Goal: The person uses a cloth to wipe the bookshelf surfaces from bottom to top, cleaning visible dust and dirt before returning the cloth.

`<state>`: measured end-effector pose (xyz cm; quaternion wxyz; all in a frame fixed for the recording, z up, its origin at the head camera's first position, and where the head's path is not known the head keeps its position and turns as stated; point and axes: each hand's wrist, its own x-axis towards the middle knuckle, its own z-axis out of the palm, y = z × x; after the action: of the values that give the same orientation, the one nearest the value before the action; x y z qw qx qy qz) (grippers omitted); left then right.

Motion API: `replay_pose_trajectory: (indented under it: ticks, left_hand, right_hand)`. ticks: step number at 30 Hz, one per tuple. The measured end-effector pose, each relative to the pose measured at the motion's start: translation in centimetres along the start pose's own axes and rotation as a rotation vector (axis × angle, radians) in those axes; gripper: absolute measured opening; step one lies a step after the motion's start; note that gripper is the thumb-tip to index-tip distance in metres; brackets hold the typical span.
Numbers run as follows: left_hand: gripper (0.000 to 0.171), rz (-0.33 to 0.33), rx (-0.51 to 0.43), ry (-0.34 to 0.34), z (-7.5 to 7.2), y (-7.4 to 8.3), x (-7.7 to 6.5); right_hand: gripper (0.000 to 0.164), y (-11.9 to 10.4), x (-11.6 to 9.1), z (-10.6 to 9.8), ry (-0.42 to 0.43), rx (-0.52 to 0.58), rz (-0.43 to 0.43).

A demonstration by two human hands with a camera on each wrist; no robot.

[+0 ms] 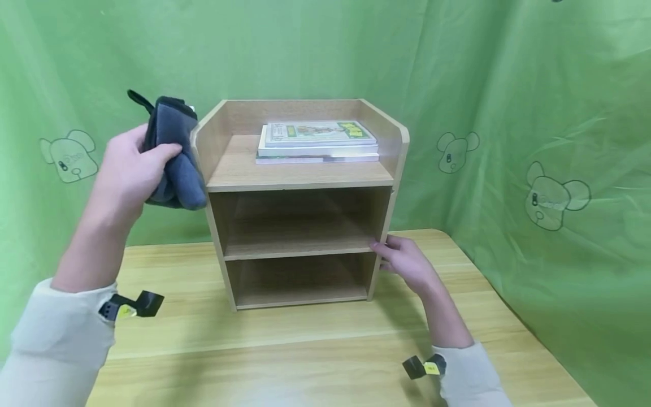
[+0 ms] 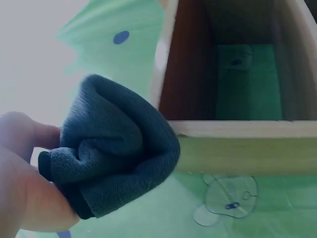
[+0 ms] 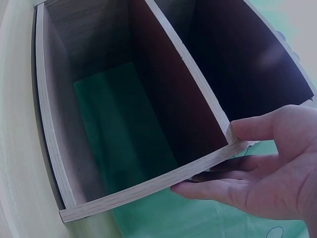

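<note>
My left hand [image 1: 129, 169] grips a folded dark grey-blue cloth [image 1: 175, 150] with black edging and a hanging loop. It is raised beside the upper left side panel of a small wooden shelf unit [image 1: 305, 186]; the cloth overlaps that panel in the head view. In the left wrist view the bunched cloth [image 2: 119, 148] sticks out past the thumb, close to the wooden edge. My right hand [image 1: 407, 263] holds the unit's right side panel: the thumb lies at the front end of the middle shelf, and the fingers [image 3: 208, 191] reach round the outer face.
Several books [image 1: 320, 141] lie stacked on the unit's top shelf. The unit stands on a light wooden table [image 1: 305, 350]. A green curtain [image 1: 305, 51] with printed cartoon heads hangs behind the table and along its right side.
</note>
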<state>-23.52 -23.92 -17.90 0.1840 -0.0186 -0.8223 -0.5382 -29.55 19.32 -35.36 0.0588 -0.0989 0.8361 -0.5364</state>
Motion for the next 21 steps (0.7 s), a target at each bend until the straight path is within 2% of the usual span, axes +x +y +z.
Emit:
replay_pose_trajectory:
  ticks: [6,13,21]
  left_hand:
    - [0.042,-0.057,0.011,-0.088,0.7,-2.6,-0.1]
    - [0.049,-0.152,0.054,-0.187,2.5,-7.0,-0.6]
    - [0.051,-0.234,0.079,-0.299,4.3,-11.7,-2.0]
  right_hand:
    - [0.063,-0.2,-0.1,0.0,-0.003,0.015,0.007]
    - [0.066,-0.3,-0.1,0.2,-0.003,0.009,0.018]
    - [0.064,-0.3,-0.2,0.2,-0.002,0.017,0.004]
